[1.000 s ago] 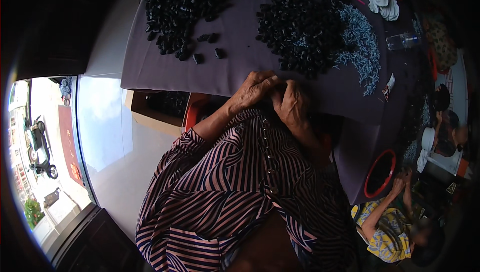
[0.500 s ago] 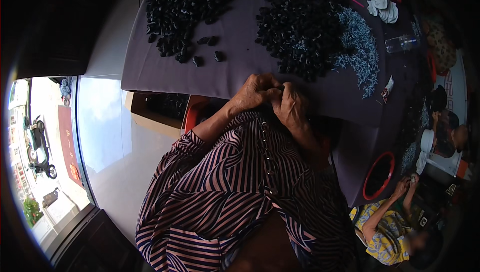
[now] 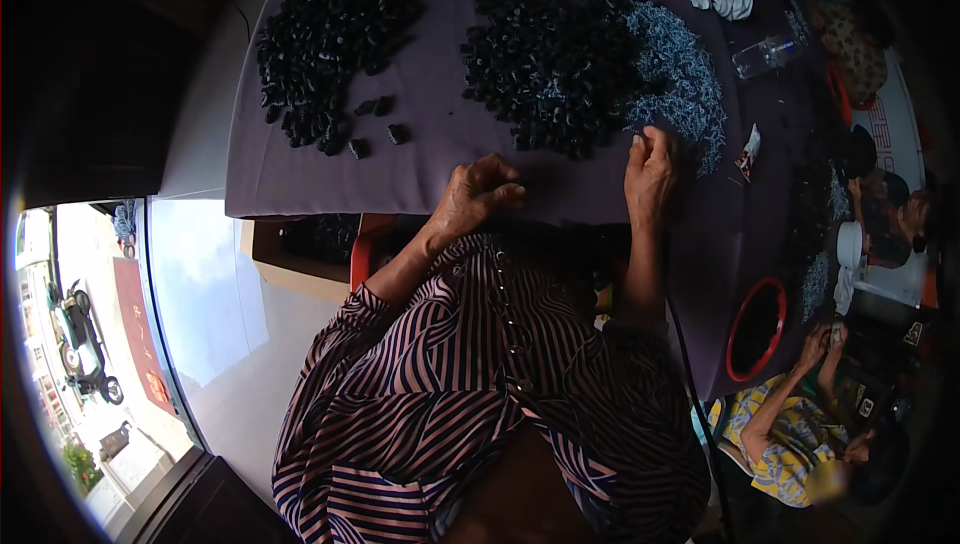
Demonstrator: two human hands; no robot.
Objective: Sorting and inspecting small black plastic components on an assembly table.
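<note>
The left hand (image 3: pixel 478 196) rests curled at the near table edge (whether it holds a piece, I cannot tell). The right hand (image 3: pixel 650 166), fingers pinched, picks at the blue-grey small parts (image 3: pixel 680 84) beside the big black pile (image 3: pixel 550 64); fetching seems in hand, and next calls for bringing both hands together

left hand (image 3: pixel 478 194) fingers curled; right hand (image 3: pixel 649 172) raised, fingertips pinched

Left hand (image 3: pixel 478 194) curled at surface (image 3: pixel 420 159) edge, whatever's in its grip too small to tell. Black pile (image 3: pixel 560 54) past it cut off by top edge; single pcs blur together.
</note>
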